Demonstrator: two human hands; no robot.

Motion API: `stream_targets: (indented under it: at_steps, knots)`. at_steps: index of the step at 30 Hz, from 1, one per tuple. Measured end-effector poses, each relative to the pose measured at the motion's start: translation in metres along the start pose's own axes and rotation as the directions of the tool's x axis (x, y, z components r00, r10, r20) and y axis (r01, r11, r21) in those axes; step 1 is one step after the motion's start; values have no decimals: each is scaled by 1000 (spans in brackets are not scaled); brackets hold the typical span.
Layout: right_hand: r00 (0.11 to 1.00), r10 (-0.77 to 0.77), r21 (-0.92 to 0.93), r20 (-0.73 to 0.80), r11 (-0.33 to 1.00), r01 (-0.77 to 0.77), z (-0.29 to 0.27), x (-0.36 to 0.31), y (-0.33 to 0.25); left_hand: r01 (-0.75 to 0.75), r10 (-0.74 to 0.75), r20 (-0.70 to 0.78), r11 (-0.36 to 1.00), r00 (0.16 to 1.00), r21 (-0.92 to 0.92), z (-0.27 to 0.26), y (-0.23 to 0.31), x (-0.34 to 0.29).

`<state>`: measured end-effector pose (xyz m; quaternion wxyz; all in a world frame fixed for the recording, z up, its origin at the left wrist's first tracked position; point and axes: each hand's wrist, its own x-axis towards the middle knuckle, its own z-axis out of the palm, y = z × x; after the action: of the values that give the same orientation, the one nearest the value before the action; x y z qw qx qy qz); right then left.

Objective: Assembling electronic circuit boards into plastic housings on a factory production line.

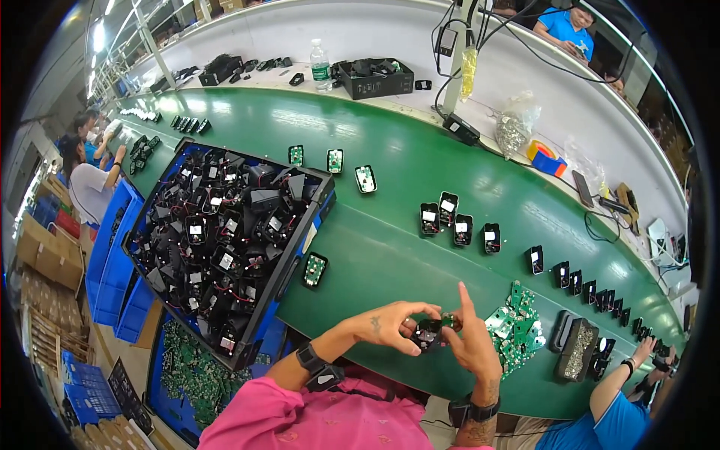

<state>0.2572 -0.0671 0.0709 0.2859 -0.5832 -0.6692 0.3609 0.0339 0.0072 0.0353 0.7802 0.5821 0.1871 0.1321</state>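
Black casing [427, 336] — between both hands [386, 325] [474, 345]

Tabletop [382, 259] — glossy green, smooth, reflective. Crate [319, 206] overhanging near edge: black plastic. Held housing [428, 335]: dark plastic. Piled circuit boards [515, 330] toward near edge: shiny green. Shirt [322, 420] — matt pink cloth.

Black casing [427, 334]: small, box-like and dark, held at a tilt, partly covered by fingers; its inside is too small to make out.
Casing's place: toward five o'clock from the middle of the view.
Green piece [448, 320]: small, like a circuit board, at the casing's two o'clock edge; whether seated or merely beside it, I cannot tell.
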Motion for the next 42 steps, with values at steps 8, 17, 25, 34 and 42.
stream_targets:
  at_steps: [8, 17, 25, 34, 42]
  knots:
    - [977, 210, 3, -47, 978, -210, 20, -14, 2, -79, 68, -54, 967, 996, -242, 5, -13, -4]
    - [772, 442, 744, -457, 665, 60, 49, -23, 10, -335, 254, -399, 931, 881, -146, 28, 5, -14]
    - [891, -232, 103, -390, 951, 293, 16, -40, -33, -170, 296, -483, 942, 824, 288, 37, 11, -17]
    - [890, -288, -110, -354, 958, 267, 17, -26, -42, -10, 149, -441, 953, 885, 303, 45, 23, -24]
    - [928, 11, 96, -372, 995, 27, 30, -26, -40, -196, 102, -352, 950, 930, -243, 48, 5, -20]
